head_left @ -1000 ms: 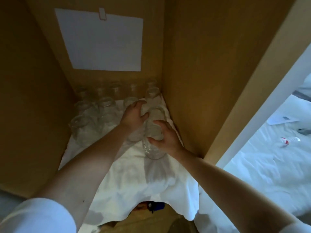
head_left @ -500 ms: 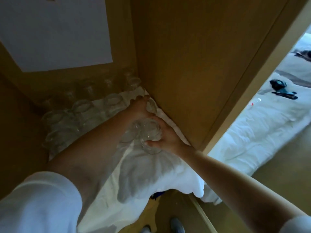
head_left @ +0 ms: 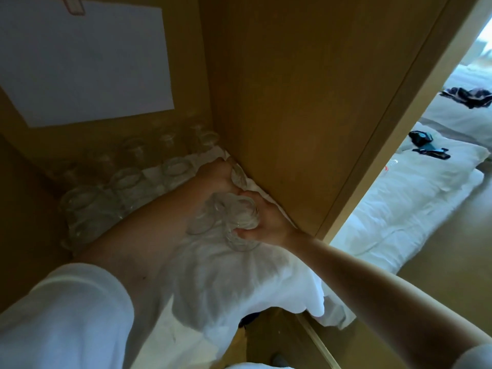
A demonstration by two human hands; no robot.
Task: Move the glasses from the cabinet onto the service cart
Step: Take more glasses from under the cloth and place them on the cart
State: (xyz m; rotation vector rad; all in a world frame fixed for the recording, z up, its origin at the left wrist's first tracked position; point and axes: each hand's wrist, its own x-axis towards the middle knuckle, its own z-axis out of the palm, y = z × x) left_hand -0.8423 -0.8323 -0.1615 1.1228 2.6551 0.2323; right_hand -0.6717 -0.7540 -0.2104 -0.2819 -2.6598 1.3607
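Observation:
Several clear glasses stand in rows on a white cloth inside a wooden cabinet. My right hand is closed around two glasses near the cabinet's right wall, one nested beside the other. My left hand reaches deeper in and is wrapped on another glass against the right wall. The service cart is out of view.
A white paper sheet is clipped to the cabinet's back panel. The cloth hangs over the shelf's front edge. To the right, past the cabinet side, lies a white bed with dark items on it, and wooden floor.
The view has swung left and downward. My right hand has pulled its glasses a little toward the front. My left hand has reached further back to the glass by the right wall.

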